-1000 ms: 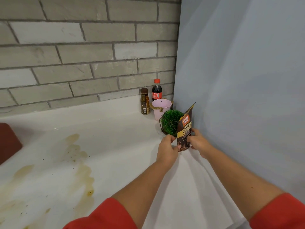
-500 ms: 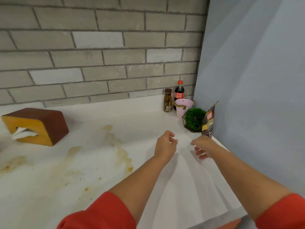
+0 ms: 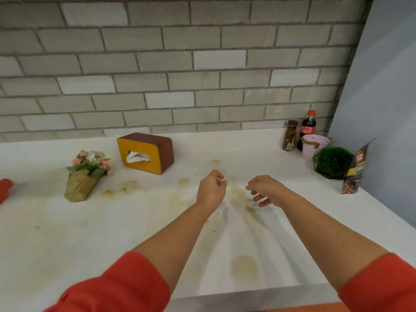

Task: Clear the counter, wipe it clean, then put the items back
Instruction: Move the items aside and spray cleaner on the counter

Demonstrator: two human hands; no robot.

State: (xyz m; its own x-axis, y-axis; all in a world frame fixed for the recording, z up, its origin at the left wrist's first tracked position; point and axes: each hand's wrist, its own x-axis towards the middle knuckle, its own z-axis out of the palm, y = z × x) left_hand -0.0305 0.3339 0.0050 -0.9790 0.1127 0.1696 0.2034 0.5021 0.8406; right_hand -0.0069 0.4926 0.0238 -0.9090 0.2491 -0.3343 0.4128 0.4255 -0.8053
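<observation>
The white counter [image 3: 67, 233] carries brownish stains [image 3: 244, 267] across its middle. My left hand [image 3: 210, 190] and my right hand [image 3: 264, 191] hover side by side over the stains, fingers loosely curled, holding nothing. A dark granule pouch [image 3: 353, 172] stands at the right by the grey wall, beside a green moss ball in a wire holder [image 3: 333, 162], a pink cup [image 3: 314, 146], a cola bottle [image 3: 308, 129] and a brown jar [image 3: 290, 136]. A yellow and brown tissue box [image 3: 146, 153] and a paper-wrapped flower bunch [image 3: 84, 174] stand at the left.
A brick wall [image 3: 180, 64] backs the counter and a grey wall [image 3: 387, 109] closes its right side. Something red [image 3: 4, 189] pokes in at the far left edge. The counter's front edge [image 3: 247, 296] runs between my red sleeves.
Both hands let go of the granule pouch, which now stands by the grey wall, and drew back leftward over the stains. My view has swung left, revealing the tissue box and flowers.
</observation>
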